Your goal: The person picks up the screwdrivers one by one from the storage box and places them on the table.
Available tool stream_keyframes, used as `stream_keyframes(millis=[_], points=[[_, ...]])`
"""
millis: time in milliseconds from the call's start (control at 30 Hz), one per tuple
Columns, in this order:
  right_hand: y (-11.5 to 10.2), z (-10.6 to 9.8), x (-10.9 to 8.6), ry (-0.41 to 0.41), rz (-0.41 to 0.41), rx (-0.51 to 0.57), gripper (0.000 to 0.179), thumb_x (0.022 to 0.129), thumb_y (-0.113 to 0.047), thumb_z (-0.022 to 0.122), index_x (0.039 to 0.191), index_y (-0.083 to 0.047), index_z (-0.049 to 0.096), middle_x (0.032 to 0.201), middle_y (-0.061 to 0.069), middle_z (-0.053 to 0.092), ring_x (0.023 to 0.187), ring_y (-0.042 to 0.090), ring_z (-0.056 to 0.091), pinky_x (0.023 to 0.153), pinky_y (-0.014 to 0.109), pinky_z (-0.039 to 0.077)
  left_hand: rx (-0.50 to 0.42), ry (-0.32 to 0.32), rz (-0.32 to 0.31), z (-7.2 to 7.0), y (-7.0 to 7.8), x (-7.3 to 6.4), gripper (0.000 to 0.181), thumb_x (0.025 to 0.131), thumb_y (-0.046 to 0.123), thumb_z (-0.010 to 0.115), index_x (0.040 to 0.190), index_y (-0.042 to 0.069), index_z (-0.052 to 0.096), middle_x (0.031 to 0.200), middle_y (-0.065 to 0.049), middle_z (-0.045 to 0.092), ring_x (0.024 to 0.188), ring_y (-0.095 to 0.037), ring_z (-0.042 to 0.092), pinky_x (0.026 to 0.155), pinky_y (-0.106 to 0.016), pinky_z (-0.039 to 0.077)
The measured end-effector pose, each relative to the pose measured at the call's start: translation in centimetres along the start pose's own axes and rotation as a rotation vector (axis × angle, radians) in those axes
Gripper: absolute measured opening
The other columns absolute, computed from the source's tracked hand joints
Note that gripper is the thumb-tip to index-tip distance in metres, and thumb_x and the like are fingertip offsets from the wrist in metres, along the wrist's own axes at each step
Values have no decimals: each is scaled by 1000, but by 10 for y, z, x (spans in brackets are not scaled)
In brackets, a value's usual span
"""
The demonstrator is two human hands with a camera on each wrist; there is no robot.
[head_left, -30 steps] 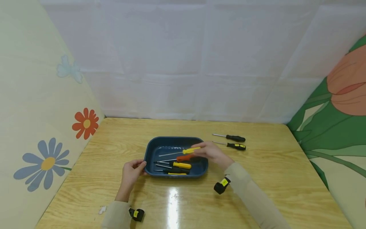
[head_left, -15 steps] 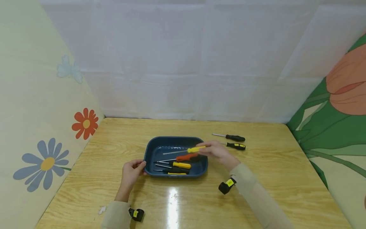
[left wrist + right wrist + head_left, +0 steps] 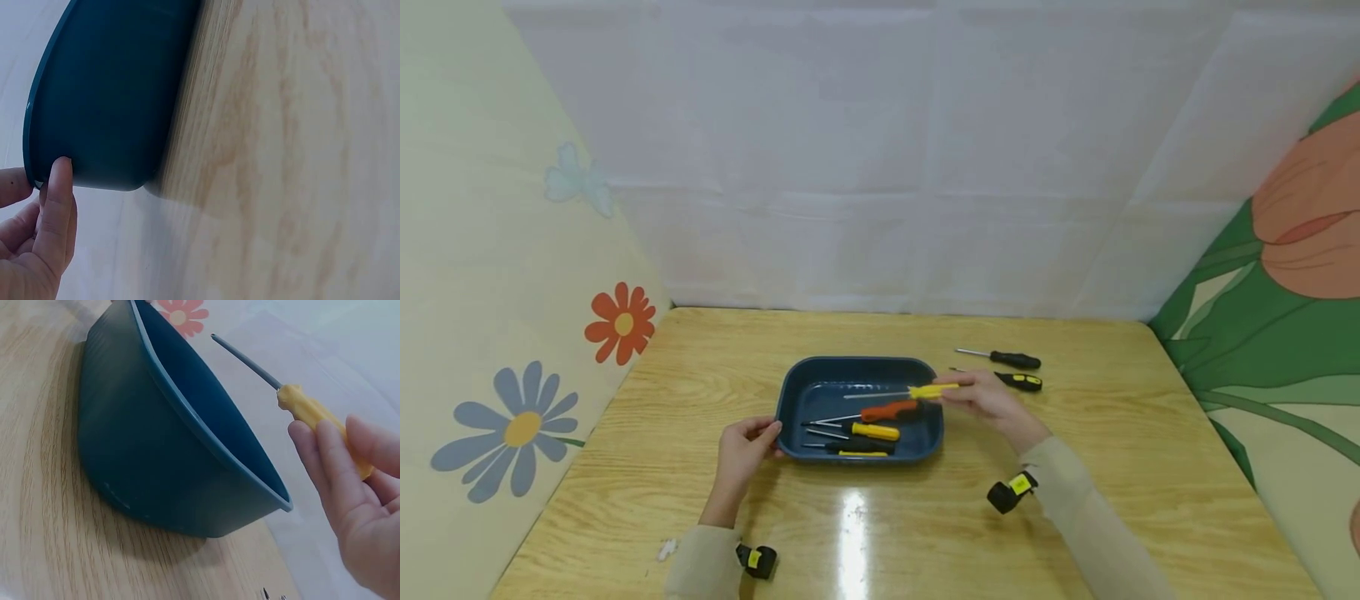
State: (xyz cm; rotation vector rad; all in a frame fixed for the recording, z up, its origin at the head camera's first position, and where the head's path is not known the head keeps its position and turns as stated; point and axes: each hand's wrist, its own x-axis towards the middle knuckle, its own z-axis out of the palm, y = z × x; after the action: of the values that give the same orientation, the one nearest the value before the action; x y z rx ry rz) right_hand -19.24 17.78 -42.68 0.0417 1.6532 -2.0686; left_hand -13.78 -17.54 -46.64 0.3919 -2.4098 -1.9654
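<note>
A dark blue tray (image 3: pixel 790 390) sits mid-table and holds an orange-handled screwdriver (image 3: pixel 889 410), a yellow-handled one (image 3: pixel 876 432) and a black-and-yellow one (image 3: pixel 857 449). My right hand (image 3: pixel 981 394) pinches a yellow-handled screwdriver (image 3: pixel 931 390) by its handle, lifted over the tray's right rim, its shaft pointing left. In the right wrist view the same yellow screwdriver (image 3: pixel 306 407) shows above the tray wall (image 3: pixel 156 456), with my right hand (image 3: pixel 350 487) around the handle. My left hand (image 3: pixel 747 446) grips the tray's left rim; in the left wrist view the fingers (image 3: pixel 56 200) lie on the tray's edge (image 3: pixel 94 106).
Two screwdrivers lie on the wooden table right of the tray: a black one (image 3: pixel 1015 360) and a black-and-yellow one (image 3: pixel 1021 382). Flowered panels stand on the left and right, a white sheet at the back. A small white scrap (image 3: pixel 667 550) lies near the front left.
My right hand has carried the yellow screwdriver to the right, from over the tray's middle to above its right rim. The left hand stays on the tray's left rim.
</note>
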Motion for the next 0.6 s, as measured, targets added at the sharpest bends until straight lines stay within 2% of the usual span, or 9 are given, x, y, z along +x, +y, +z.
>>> stream_keyframes(millis=[167,300,400,500,600], points=[[-1,-8,-2,-8,-22,8,49,86,11,52,129,21,29,94,8,65,84,16,65,89,30,47,6,4,-3,0,0,0,22,87,0,58,103,-16,59,75,-13,61,55,-11,57,53,-28,56],[-3,-13,-6,0,-39,17,38,85,12,53,122,16,46,96,9,64,84,17,65,82,25,51,1,-2,1,0,1,0,23,87,0,58,103,-17,58,76,-14,61,55,-11,57,54,-29,56],[-3,-16,-9,3,-34,37,26,84,13,53,108,5,62,95,11,63,84,18,65,80,24,52,2,3,-9,-1,1,0,22,87,0,58,103,-15,59,76,-14,61,55,-11,57,53,-28,56],[-2,-19,-11,8,-20,65,23,84,13,54,97,-1,67,103,16,59,84,20,65,81,24,52,5,6,-13,0,0,0,21,87,0,58,103,-14,60,77,-14,61,56,-11,58,53,-27,56],[-1,-23,-13,5,-12,82,24,84,13,54,97,-2,68,116,21,51,87,20,65,83,25,51,0,3,-3,-1,0,0,21,87,-1,58,103,-15,59,77,-15,61,55,-11,58,54,-28,56]])
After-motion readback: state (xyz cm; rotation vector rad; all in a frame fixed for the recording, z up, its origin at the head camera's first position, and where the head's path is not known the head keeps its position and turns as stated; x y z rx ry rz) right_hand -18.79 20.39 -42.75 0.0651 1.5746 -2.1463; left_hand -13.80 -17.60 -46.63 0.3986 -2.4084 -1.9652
